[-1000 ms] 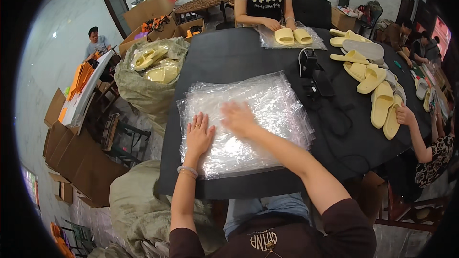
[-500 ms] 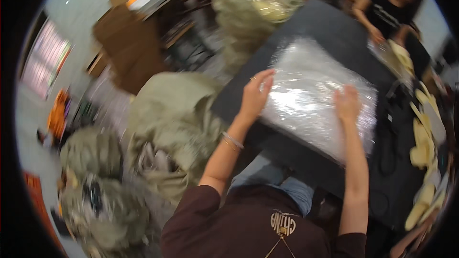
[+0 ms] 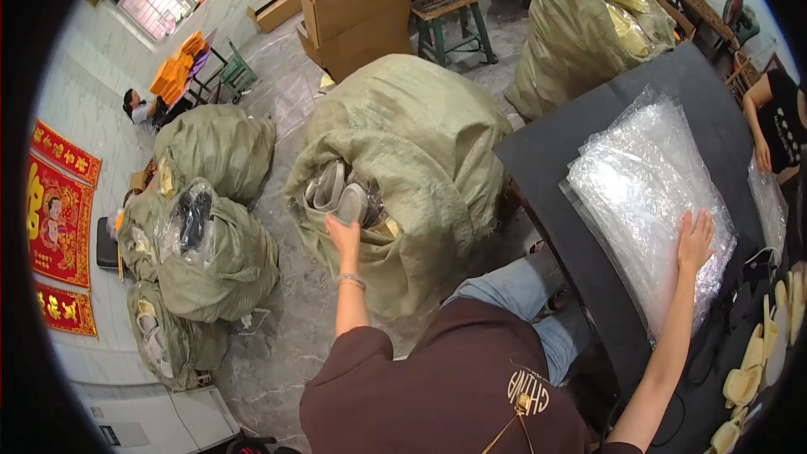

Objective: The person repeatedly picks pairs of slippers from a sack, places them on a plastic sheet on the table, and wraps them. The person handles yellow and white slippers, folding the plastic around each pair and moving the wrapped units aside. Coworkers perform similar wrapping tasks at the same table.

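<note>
Grey marble-patterned floor point(image 3: 277, 345) crowded with bulging green woven sacks, beside a black table point(image 3: 588, 126) at the right. Nearest sack point(image 3: 420, 143) gaped open at its mouth, stuffed with pale grey slippers point(image 3: 336, 189) in clear wrapping. Left hand point(image 3: 343, 234) reached into that mouth, fingers closed on a wrapped slipper, though grip partly hidden behind the packing. Right hand point(image 3: 695, 242) lay flat, fingers spread, pressed on a stack of clear plastic bags point(image 3: 647, 193) on the table. Smaller sack point(image 3: 214, 252) at the left held dark footwear under clear film, hard to make out. Far sack point(image 3: 588, 25) at the top held yellow items, blurred by distance. Yellow slippers point(image 3: 756, 361) cut off at the lower right rim. Brown cardboard cartons point(image 3: 353, 0) stood stacked at the top. Red and gold hanging banners point(image 3: 59, 219) hung on the left wall, bent by the lens. Another person's arm point(image 3: 761, 130) showed at the right edge.
</note>
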Demonstrator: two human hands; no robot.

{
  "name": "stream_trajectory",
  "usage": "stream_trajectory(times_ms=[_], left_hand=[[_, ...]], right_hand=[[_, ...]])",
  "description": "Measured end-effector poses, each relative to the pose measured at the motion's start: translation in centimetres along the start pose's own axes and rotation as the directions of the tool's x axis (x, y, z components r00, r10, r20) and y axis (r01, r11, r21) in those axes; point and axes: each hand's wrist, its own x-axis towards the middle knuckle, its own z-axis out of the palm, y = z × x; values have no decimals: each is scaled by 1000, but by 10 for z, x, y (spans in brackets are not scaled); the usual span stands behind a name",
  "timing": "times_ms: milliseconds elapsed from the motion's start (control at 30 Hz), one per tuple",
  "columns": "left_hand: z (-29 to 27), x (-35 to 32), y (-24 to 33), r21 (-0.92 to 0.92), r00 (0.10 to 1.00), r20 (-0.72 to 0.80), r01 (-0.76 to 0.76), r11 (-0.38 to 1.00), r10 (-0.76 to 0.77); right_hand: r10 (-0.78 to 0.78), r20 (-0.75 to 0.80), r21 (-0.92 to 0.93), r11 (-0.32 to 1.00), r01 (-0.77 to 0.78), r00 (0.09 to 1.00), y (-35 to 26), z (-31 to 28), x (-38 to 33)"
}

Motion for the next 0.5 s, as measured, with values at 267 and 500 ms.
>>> stream_trajectory(times_ms=[267, 500], left_hand=[[60, 24, -18, -43, 944, 257, -203, 978, 207], [48, 12, -9, 63, 995, 61, -84, 994, 80]], right_hand=[[20, 26, -21, 1000, -20, 999, -5, -10, -5], [34, 18, -17, 999, -33, 999, -8, -16, -9]])
